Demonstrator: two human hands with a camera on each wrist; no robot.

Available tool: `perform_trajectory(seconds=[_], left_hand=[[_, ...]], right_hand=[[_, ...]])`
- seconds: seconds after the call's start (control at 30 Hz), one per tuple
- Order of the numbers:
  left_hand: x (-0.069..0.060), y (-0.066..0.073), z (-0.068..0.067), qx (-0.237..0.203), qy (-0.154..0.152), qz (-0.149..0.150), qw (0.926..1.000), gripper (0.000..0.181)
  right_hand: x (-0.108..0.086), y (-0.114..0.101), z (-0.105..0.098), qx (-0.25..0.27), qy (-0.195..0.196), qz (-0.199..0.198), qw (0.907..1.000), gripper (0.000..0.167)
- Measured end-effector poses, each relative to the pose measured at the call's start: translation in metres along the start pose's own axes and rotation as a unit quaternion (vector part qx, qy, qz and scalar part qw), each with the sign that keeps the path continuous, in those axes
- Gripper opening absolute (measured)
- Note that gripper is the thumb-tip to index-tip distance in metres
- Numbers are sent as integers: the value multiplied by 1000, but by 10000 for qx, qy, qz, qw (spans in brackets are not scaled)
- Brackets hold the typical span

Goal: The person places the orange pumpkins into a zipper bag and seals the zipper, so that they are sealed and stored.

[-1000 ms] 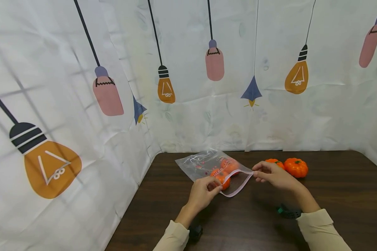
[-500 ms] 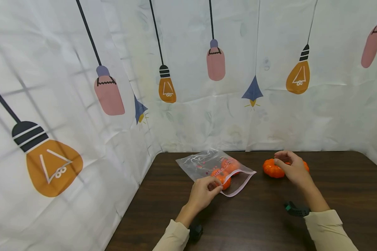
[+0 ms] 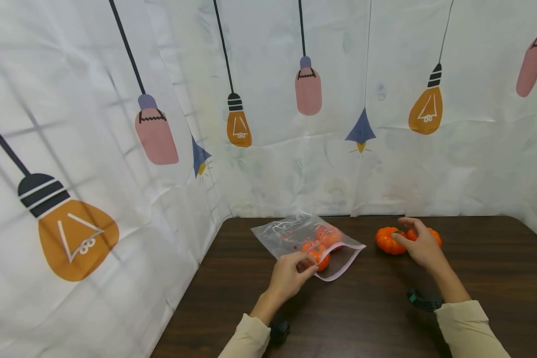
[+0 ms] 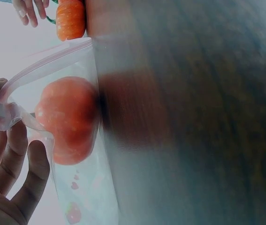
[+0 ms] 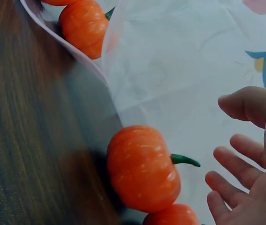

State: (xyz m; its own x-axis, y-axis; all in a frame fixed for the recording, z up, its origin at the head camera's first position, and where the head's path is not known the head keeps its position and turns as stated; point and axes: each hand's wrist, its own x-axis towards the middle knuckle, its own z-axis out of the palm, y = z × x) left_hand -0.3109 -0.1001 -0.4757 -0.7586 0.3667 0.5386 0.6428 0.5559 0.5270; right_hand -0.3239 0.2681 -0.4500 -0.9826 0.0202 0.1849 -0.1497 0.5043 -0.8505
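Note:
My left hand (image 3: 291, 273) pinches the pink-edged mouth of a clear zip bag (image 3: 277, 233), which lies on the table with its opening toward the right. Inside it are two small orange pumpkins; the nearer pumpkin (image 4: 69, 122) shows through the plastic in the left wrist view. Two more pumpkins sit side by side at the right: the left one (image 3: 388, 240) in plain sight, the other one (image 3: 435, 235) partly behind my right hand (image 3: 422, 246). That hand hovers above them, fingers spread, holding nothing. In the right wrist view, a green stem (image 5: 185, 160) points toward its fingers.
The dark wooden table (image 3: 358, 318) reaches back to a white curtain (image 3: 277, 174) printed with hanging lamps. Another stretch of curtain runs along the table's left side. Dark straps with devices are on both wrists.
My right hand has let go of the bag's edge and moved right, over the two loose pumpkins. The left hand keeps its pinch on the bag, nearly unmoved.

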Motion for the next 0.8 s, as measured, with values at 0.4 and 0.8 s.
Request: perform_trajectory(seconds=[0.4,0.8], left_hand=[[0,1,-1,-21,-26,-27,10000,8],[0,0,-1,-15,-45,-20,10000,7]], right_hand=[[4,17,10,-351,-369,-53,9987,78],[5,24,16,-819,-335,-175,9959,74]])
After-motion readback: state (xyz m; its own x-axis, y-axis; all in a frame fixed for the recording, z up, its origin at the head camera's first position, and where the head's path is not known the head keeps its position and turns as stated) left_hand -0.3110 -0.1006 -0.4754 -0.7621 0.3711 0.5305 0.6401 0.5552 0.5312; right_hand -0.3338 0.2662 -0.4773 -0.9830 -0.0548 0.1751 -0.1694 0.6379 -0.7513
